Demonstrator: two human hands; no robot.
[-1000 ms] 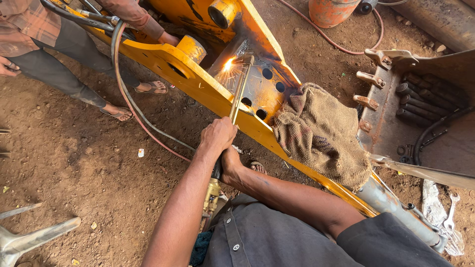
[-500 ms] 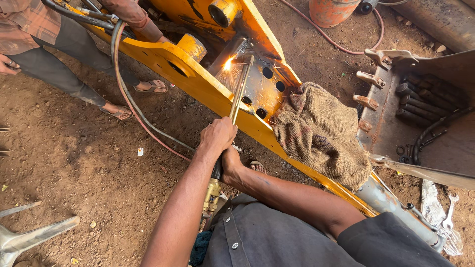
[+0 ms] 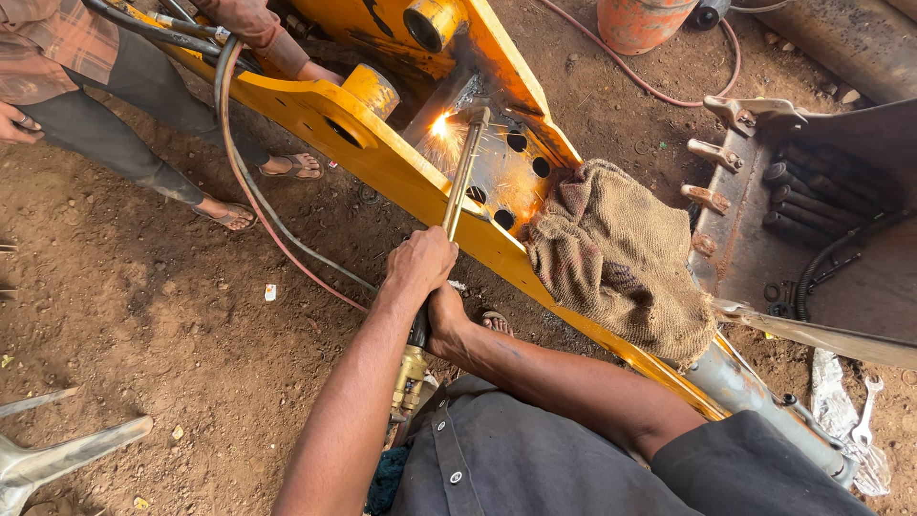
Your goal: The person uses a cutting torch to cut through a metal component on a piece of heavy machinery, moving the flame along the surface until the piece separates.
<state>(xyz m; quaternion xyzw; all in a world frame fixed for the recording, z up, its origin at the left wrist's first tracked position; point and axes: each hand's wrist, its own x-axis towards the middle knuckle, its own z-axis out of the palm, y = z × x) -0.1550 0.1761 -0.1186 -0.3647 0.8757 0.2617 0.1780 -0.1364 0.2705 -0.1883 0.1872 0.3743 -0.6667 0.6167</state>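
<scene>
Left hand (image 3: 420, 266) and right hand (image 3: 445, 320), one above the other, both clenched the long brass cutting torch (image 3: 457, 196), its tip sparking at 12 o'clock against the yellow perforated steel excavator arm (image 3: 382, 158). Brown burlap sack (image 3: 621, 258) draped at 3 o'clock; bare dirt (image 3: 162, 315) open at 9. Versus earlier: grip unchanged, sparks still at the same spot.

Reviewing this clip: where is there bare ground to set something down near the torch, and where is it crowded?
Bare dirt lies left of the left hand, between the hoses and the grey metal legs. Crowded: around the cutting torch, where sparks fly against the yellow arm, and rightwards past the burlap sack to the toothed bucket. The right hand grips below.
</scene>
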